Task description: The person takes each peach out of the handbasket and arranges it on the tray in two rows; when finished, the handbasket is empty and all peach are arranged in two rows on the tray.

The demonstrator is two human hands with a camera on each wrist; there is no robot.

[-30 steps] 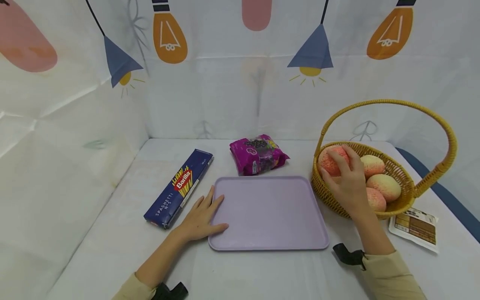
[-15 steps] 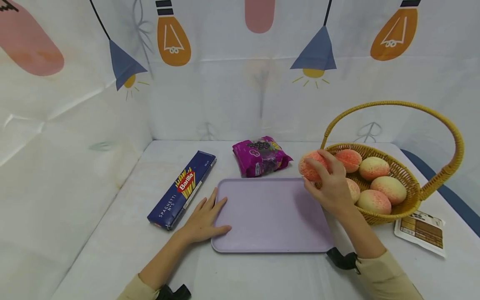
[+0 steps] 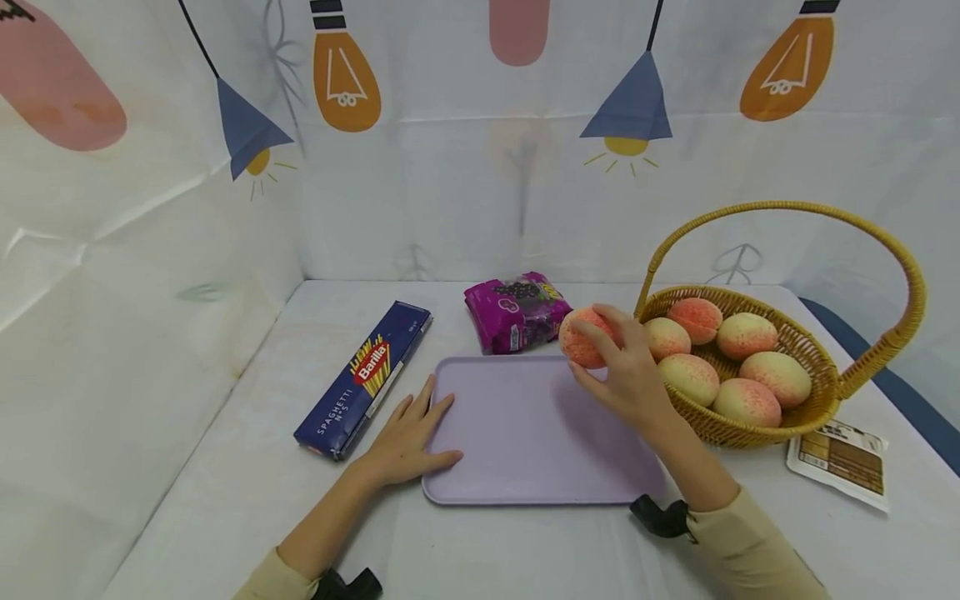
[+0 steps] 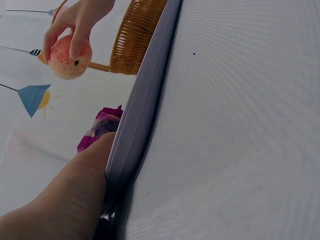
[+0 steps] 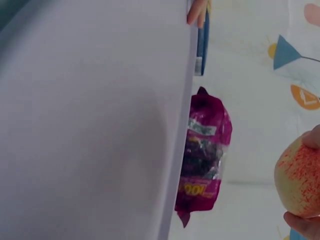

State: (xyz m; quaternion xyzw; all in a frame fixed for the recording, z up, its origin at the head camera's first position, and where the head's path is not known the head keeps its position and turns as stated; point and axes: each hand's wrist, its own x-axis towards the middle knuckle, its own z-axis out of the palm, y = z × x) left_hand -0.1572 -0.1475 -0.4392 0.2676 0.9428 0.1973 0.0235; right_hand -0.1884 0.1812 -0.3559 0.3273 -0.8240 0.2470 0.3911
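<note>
My right hand [image 3: 628, 367] grips a red-speckled peach [image 3: 587, 338] between thumb and fingers, above the far right part of the lavender tray [image 3: 510, 433]. In the right wrist view the peach [image 5: 300, 177] shows a paler yellow side. My left hand [image 3: 405, 437] lies with spread fingers over the tray's left edge, its thumb on the tray's surface. The left wrist view shows that thumb [image 4: 75, 185] against the tray's rim [image 4: 142, 100]. Right of the tray stands a yellow wicker basket [image 3: 817, 367] with a tall handle, holding several more peaches [image 3: 750, 403].
A blue spaghetti box [image 3: 363, 379] lies slanted left of the tray, close to my left hand. Behind the tray sits a purple plastic packet [image 3: 517, 312]. A flat brown-and-white packet [image 3: 840, 461] lies beside the basket's front right. A printed cloth wall [image 3: 465, 192] closes off the back.
The right hand has lifted the peach out of the basket and carried it left, over the tray. My left hand keeps its place on the tray's edge.
</note>
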